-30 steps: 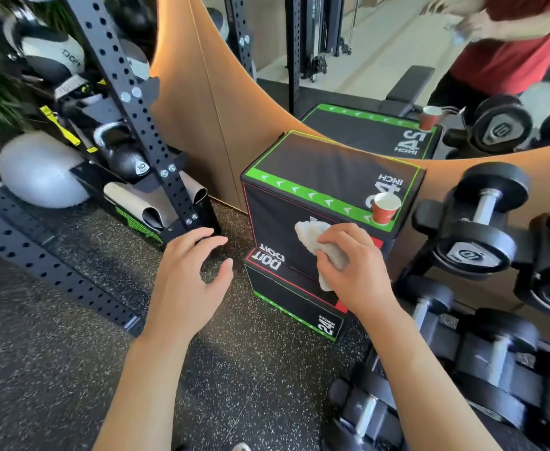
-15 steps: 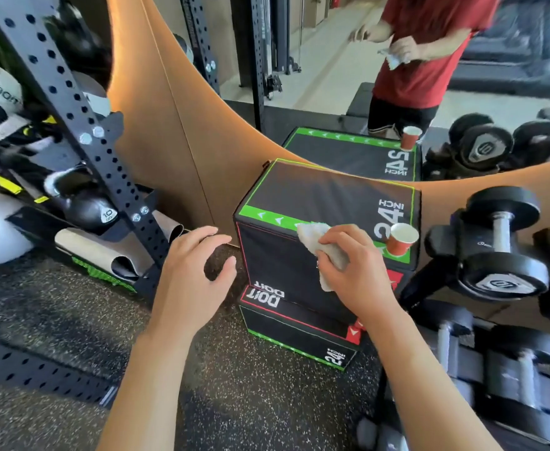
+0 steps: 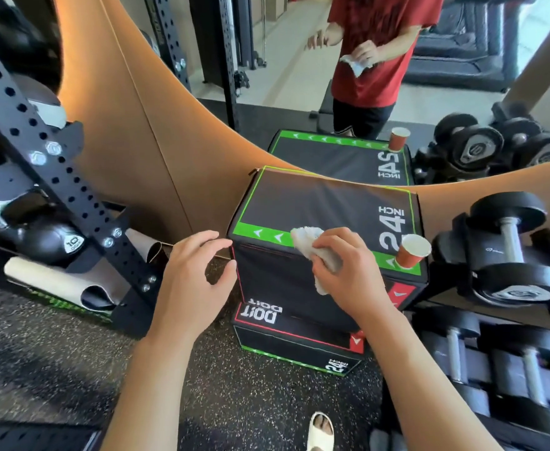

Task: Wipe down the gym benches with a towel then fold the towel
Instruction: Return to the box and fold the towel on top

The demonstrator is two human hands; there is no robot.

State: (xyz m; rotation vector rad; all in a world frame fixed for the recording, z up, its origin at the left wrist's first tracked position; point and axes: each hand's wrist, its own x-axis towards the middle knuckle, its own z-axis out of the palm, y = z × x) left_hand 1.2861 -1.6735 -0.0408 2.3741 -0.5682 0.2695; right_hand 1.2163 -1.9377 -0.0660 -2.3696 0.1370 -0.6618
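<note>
towel (image 3: 312, 252): bunched in my right hand (image 3: 348, 271), fingers curled round it, at the box's (image 3: 325, 203) near top edge
left hand (image 3: 192, 278): fingers loosely spread, holding nothing, beside box's left corner
surface to wipe: lies ahead of right hand
cup (image 3: 411, 250): just right of towel; I'd steer clear

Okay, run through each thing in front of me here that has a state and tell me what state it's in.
towel: bunched, gripped at the box's front top edge
right hand: gripping the towel
left hand: free, fingers loosely curled
paper cup: tilted, open, on the box's right front corner
plyo box: closed, standing on the floor
</note>
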